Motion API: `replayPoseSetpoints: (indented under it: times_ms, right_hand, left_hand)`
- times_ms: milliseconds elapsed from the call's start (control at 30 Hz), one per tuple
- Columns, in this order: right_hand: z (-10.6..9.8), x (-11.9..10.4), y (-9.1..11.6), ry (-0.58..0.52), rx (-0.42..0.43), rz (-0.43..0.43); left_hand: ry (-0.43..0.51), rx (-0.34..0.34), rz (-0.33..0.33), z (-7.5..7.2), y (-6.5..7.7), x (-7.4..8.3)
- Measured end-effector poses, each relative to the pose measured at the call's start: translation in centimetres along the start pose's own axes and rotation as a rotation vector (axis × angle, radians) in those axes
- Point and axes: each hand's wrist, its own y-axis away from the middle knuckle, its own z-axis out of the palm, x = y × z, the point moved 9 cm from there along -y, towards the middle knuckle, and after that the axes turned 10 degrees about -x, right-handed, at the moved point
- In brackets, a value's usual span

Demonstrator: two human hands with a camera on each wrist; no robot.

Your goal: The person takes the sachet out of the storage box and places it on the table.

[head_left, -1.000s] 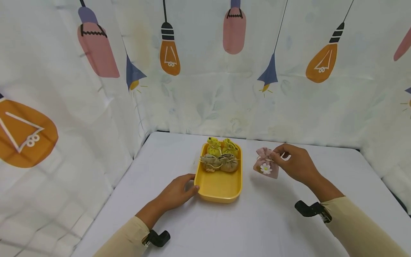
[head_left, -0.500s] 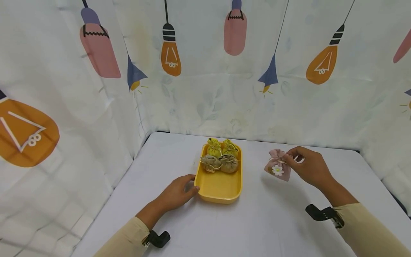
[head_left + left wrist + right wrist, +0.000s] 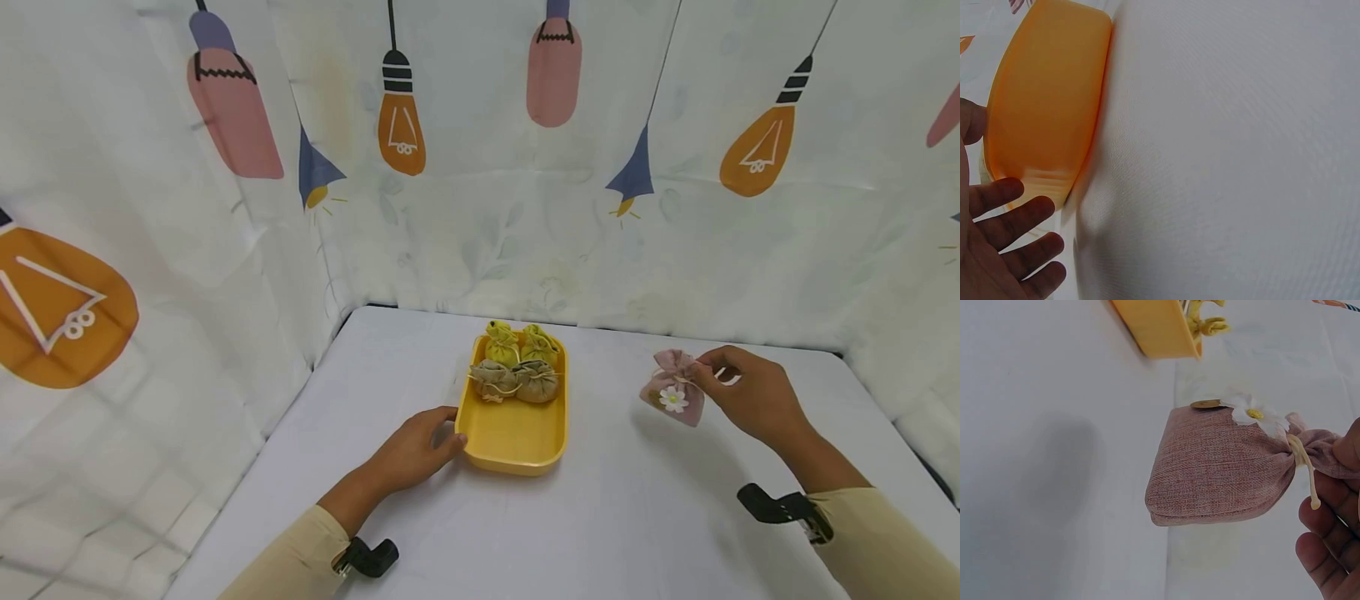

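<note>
My right hand (image 3: 750, 393) pinches a pink drawstring pouch (image 3: 673, 392) by its gathered neck, holding it above the table to the right of the tray. A white flower (image 3: 1254, 414) and a cream cord (image 3: 1300, 453) adorn the pouch in the right wrist view. My left hand (image 3: 411, 450) rests at the near left side of the yellow tray (image 3: 510, 437), its thumb and forefinger touching the wall and the fingers loosely spread. Two yellow-green pouches (image 3: 501, 343) sit at the tray's far end, with two grey-brown pouches (image 3: 536, 381) in front of them.
A white-covered table (image 3: 585, 533) carries the tray. Behind it and to the left hang white curtains (image 3: 480, 233) printed with lamps. A black wrist mount (image 3: 780, 507) is on the right forearm and another (image 3: 367, 557) on the left.
My right hand has carried the pink pouch to the right, farther from the tray. The left hand and the tray have stayed in place.
</note>
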Motion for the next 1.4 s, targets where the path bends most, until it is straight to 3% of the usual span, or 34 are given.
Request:
replayPoseSetpoints:
  times_ms: [1033, 1167, 1400]
  right_hand:
    - [-2.4, 5.6, 3.0, 0.017, 0.034, 0.108]
    - [-2.9, 6.1, 3.1, 0.025, 0.043, 0.118]
    - [-2.9, 7.3, 3.1, 0.038, 0.036, 0.130]
  left_hand:
    - [-0.008, -0.019, -0.020, 0.4, 0.1, 0.1]
    - [-0.012, -0.011, 0.002, 0.2, 0.0, 0.5]
    - [0.002, -0.008, -0.024, 0.2, 0.1, 0.2]
